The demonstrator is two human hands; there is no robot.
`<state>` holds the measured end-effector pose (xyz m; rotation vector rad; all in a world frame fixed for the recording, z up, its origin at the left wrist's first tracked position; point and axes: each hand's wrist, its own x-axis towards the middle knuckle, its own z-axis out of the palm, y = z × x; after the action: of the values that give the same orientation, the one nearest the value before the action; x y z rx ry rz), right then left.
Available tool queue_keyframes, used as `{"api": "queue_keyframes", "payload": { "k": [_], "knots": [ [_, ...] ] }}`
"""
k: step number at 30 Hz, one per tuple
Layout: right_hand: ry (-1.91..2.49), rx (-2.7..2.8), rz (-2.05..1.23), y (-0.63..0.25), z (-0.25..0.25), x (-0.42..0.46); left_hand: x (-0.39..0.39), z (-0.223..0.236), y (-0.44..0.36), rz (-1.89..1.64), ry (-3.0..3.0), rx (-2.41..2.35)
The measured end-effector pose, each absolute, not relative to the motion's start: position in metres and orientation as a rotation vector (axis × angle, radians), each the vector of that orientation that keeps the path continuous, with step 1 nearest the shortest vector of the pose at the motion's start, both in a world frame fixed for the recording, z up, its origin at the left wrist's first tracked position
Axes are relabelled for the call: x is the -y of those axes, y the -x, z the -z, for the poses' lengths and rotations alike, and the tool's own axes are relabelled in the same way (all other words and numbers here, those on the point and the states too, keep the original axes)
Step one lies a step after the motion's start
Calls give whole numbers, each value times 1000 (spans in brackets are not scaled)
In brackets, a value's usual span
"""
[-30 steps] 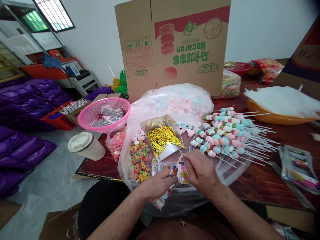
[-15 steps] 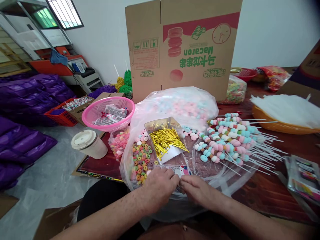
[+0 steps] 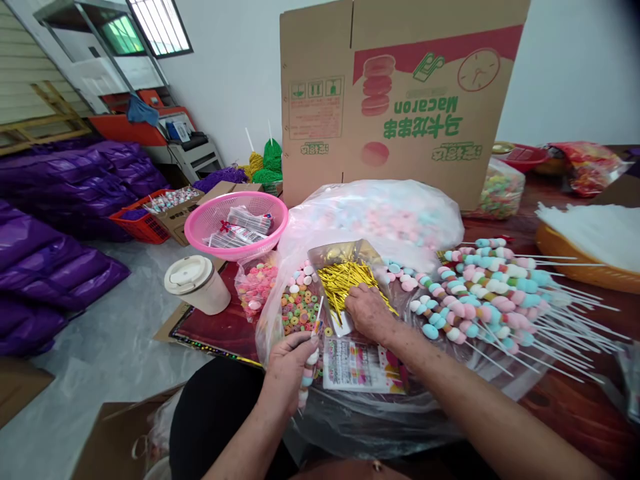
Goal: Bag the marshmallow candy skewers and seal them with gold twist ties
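My left hand point(image 3: 291, 365) is closed around a marshmallow candy skewer point(image 3: 306, 381); its white stick points up past my thumb, and a printed wrapper seems to cover it. My right hand point(image 3: 369, 311) reaches into a pile of gold twist ties point(image 3: 336, 288), fingers bent and pressed down on them; the fingertips are partly hidden. The ties lie in an open pouch point(image 3: 345, 252). Just below the pouch lies a flat printed clear bag point(image 3: 357, 367). Ring-shaped candies point(image 3: 299, 310) are to the left of the ties, on clear plastic. To the right is a heap of marshmallow skewers point(image 3: 493, 287).
A pink basket point(image 3: 197, 223) holds printed bags. Near it are a lidded cup point(image 3: 213, 293) and a bag of pink candy point(image 3: 256, 283). Behind stand a big bag of marshmallows point(image 3: 380, 210) and a cardboard box point(image 3: 320, 163). White sticks point(image 3: 595, 230) fill an orange basket at right.
My hands were together at the printed bag. Now they are apart: the left has moved left and holds a skewer upright, the right has gone up into the gold ties. The view has shifted left.
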<state>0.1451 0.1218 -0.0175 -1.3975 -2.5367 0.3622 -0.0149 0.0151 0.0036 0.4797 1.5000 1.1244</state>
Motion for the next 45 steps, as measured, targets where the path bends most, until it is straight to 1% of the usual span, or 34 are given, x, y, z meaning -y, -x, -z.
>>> {"api": "queue_keyframes", "payload": {
  "k": [4, 6, 7, 10, 11, 13, 17, 21, 25, 30, 35, 37, 40, 42, 45],
  "knots": [
    [1477, 2432, -317, -169, 1, -119, -20, -6, 13, -1152, -327, -1489],
    [1490, 2330, -423, -181, -11, -106, -23, -7, 6, -1147, -314, -1451],
    [1466, 2242, -578, -184, -15, -97, -24, -7, 2, -1140, -320, -1439],
    [1260, 1853, -1237, -179, -19, -62, -26, -7, -13, -1093, -370, -1426],
    [1188, 1735, -1393, -174, -17, -52, -26, -8, -18, -1077, -402, -1422],
    [1132, 1615, -1505, -163, -10, -37, -24, -8, -26, -1041, -492, -1430],
    [1164, 1540, -1457, -153, 2, -30, -15, -8, -29, -949, -675, -1441],
    [1134, 1499, -1485, -156, 3, -29, -4, -11, -24, -868, -863, -1290],
    [1180, 1612, -1276, -160, -5, -21, 1, -11, -25, -885, -928, -1218],
    [1188, 1695, -1226, -167, -12, -15, 0, -9, -34, -972, -851, -1250],
    [1226, 1829, -906, -166, -6, -14, 1, -7, -37, -950, -878, -1215],
    [1218, 1774, -942, -164, -2, -13, 3, -9, -36, -968, -868, -1216],
    [1172, 1594, -1199, -166, -3, -13, 3, -11, -32, -987, -837, -1197],
    [1085, 1678, -1255, -172, -11, -12, 1, -11, -27, -919, -755, -1103],
    [860, 1920, -1225, -183, -27, -11, -2, -11, -24, -781, -537, -891]
  ]
}}
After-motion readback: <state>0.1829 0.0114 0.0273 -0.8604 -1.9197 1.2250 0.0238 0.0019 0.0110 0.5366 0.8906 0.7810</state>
